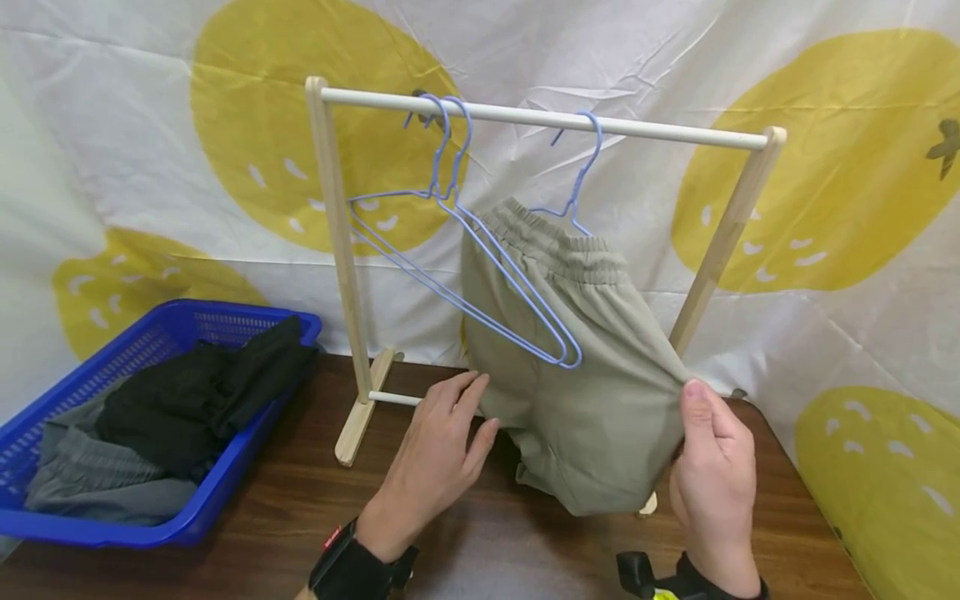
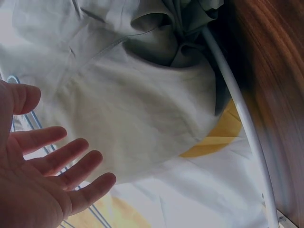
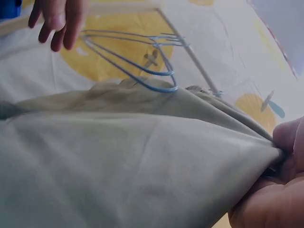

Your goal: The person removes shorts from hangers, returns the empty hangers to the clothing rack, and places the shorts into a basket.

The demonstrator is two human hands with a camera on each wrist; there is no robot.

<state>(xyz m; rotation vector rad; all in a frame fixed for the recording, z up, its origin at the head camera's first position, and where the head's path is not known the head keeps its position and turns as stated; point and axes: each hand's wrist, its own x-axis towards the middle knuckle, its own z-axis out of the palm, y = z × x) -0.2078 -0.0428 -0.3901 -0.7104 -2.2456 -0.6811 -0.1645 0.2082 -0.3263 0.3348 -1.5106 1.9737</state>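
Observation:
Khaki shorts (image 1: pixel 577 358) with an elastic waistband hang from a blue wire hanger (image 1: pixel 577 183) on the rack's top rail. My right hand (image 1: pixel 712 475) pinches the side edge of the shorts between thumb and curled fingers and draws the cloth out to the right, as the right wrist view also shows. Beside the left edge of the shorts is my left hand (image 1: pixel 442 446), its fingers spread and relaxed; nothing is in its palm (image 2: pixel 38 185) in the left wrist view. Two bare blue hangers (image 1: pixel 450 192) overlap the front of the shorts in the head view.
A small rack with wooden posts (image 1: pixel 336 242) and a white top rail (image 1: pixel 517 114) stands on the brown table (image 1: pixel 300 517). At the left sits a blue basket (image 1: pixel 217 508) with black clothing (image 1: pixel 202 400) and grey clothing (image 1: pixel 97 475). A white curtain (image 1: pixel 525 42) with yellow fruit prints hangs behind.

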